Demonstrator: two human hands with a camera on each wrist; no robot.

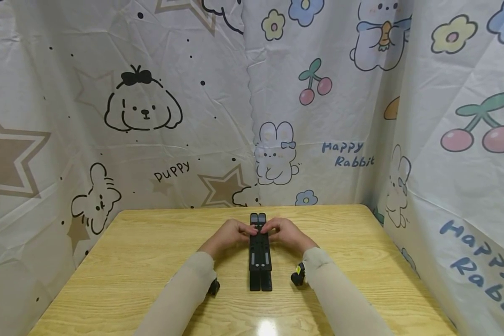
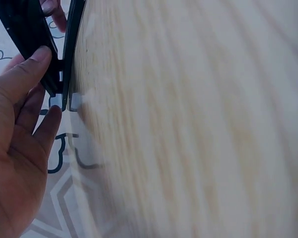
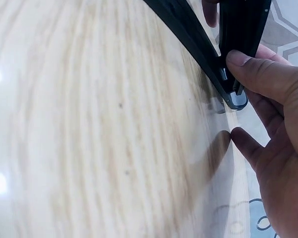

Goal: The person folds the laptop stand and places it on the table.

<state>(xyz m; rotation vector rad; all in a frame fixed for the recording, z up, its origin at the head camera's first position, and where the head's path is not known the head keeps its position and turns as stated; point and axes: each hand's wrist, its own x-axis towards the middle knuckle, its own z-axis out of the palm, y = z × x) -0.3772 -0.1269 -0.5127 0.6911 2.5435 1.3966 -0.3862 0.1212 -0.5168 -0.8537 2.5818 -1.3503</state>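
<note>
A black folding laptop stand (image 1: 259,256), closed to a narrow strip with grey pads, lies lengthwise near the middle of the table. My left hand (image 1: 232,233) grips its far part from the left side, and my right hand (image 1: 288,234) holds it from the right. In the left wrist view the left thumb (image 2: 38,55) presses on the upper bar of the stand (image 2: 27,29), with fingers behind it. From the right wrist, the right thumb (image 3: 237,58) lies on the upper bar too. A narrow wedge-shaped gap separates the upper bar from the lower bar (image 3: 191,37).
The wooden table (image 1: 151,261) carries the stand. Behind it and at both sides hangs a printed curtain (image 1: 218,116). Small black devices sit at the left wrist (image 1: 213,286) and the right wrist (image 1: 298,275).
</note>
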